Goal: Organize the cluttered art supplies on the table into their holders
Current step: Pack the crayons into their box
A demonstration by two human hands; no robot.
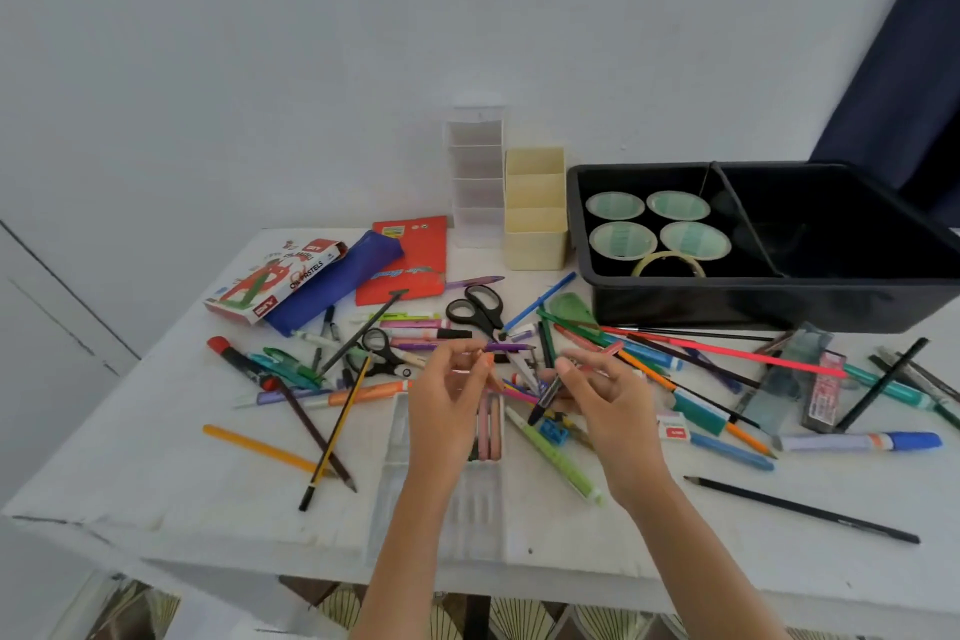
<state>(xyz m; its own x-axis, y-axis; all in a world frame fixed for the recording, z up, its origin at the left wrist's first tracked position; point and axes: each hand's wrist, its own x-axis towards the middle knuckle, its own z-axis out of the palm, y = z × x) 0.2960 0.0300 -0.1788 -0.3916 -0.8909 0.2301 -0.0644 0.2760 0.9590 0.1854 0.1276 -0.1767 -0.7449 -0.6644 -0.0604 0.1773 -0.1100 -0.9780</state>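
Hovering above the middle of the white tabletop (156, 494), both hands are working over a scatter of pens, pencils and markers. The left hand (447, 411) is pinching a small orange-tipped piece between its fingertips, its grip closed on it; what the piece is stays too small to tell. The right hand (602, 400) is grasping a dark pen (545, 400), which is slanting down toward the left below its fingers. Under the left hand, a clear compartmented tray (400, 442) is lying on the tabletop with a few pink sticks (491, 426) inside it. At the back, a tall white divided holder (475, 172) and a cream divided holder (535, 224) are standing side by side, touching or nearly so. Just beside them on the right, a black bin (753, 301) is holding four rolls of tape (660, 226) and one thin tape ring (670, 263). Black scissors (478, 309) are lying near an oil pastels box (275, 281) and a blue pouch (337, 283).
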